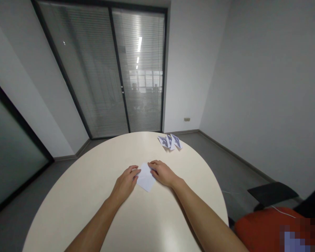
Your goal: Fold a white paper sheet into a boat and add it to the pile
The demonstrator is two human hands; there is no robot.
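Note:
A small white sheet of paper lies on the round cream table, one corner pointing toward me. At its left edge is my left hand, thumb and fingertips on the paper. My right hand touches the paper's upper right edge with bent fingers. Both hands appear to pinch the paper's edges between thumb and fingers. Folded paper pieces, white with bluish-grey faces, sit together near the table's far right edge.
An orange chair seat with a black armrest stands right of the table. Beyond the far edge are glass panels with blinds. A wall socket is low on the white wall.

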